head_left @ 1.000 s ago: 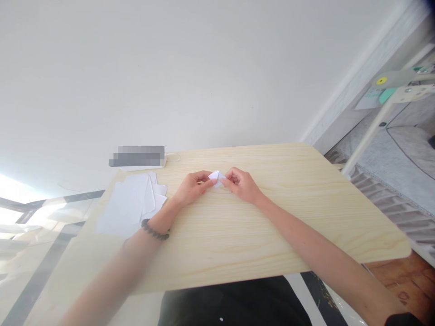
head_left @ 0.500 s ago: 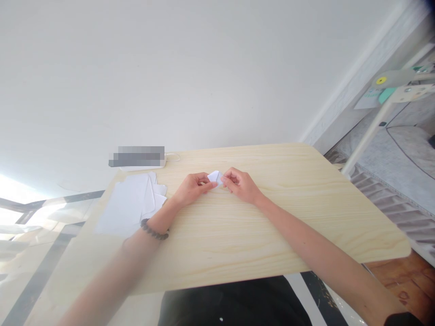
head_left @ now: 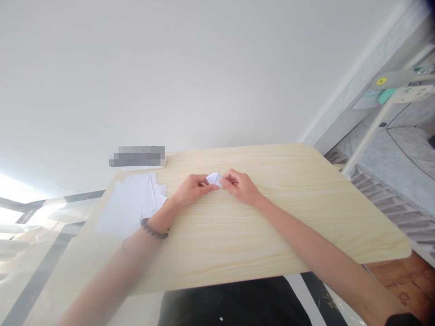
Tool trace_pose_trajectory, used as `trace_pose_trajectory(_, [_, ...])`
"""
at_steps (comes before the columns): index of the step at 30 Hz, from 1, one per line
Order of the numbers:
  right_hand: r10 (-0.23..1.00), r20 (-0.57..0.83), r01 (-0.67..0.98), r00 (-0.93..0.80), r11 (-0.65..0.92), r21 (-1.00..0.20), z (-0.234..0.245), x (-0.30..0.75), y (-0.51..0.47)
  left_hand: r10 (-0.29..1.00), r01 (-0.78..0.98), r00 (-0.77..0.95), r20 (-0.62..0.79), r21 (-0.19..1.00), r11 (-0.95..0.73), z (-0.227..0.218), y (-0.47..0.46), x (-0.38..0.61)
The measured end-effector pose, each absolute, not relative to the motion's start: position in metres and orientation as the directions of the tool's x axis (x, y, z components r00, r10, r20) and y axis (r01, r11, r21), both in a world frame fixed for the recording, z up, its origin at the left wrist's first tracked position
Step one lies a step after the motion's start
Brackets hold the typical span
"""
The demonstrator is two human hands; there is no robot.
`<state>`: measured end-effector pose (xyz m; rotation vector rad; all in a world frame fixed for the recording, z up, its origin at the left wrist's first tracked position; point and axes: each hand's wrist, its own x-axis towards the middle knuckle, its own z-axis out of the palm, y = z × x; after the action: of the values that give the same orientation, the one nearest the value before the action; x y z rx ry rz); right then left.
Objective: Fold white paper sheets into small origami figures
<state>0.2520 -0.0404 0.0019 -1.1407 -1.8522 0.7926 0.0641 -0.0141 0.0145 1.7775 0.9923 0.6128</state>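
Folded white paper (head_left: 214,178), one, small: above mid wood-grain tabletop (head_left: 238,240) | left hand (head_left: 192,189), its 8 o'clock: thumb and fingers pinching it | right hand (head_left: 243,186), its 3 o'clock: fingertips pinching its near edge | white paper sheets (head_left: 124,203), overlapping: beyond left hand, between 8 and 9 o'clock

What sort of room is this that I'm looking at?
Probably a room in a home: a wood-grain table near a plain pale wall, and what looks like a skirted grey sofa or bed at right.
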Motion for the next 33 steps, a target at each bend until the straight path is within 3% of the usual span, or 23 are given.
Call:
trace_pose_trajectory(6, [0.868, 0.432, 0.532, -0.246, 0.493, -0.688, 0.0009, 0.2497, -0.0416, 0.909, 0.192, 0.379, 0.174, 0.946, -0.261, 0.0133, -0.0119, 0.0679])
trace_pose_trajectory(16, [0.811, 0.507, 0.599, -0.291, 0.568, -0.565, -0.0004, 0.2501, -0.0428, 0.899, 0.287, 0.395, 0.190, 0.904, -0.317, 0.0157, -0.0142, 0.0669])
trace_pose_trajectory(28, [0.836, 0.484, 0.612, -0.259, 0.530, -0.587, -0.0034, 0.2520, -0.0390, 0.876, 0.311, 0.373, 0.307, 0.848, -0.429, 0.0126, -0.0122, 0.0666])
trace_pose_trajectory(33, [0.812, 0.522, 0.640, -0.262, 0.550, -0.536, -0.0018, 0.2510, -0.0397, 0.835, 0.313, 0.400, 0.376, 0.801, -0.511, 0.0121, -0.0125, 0.0670])
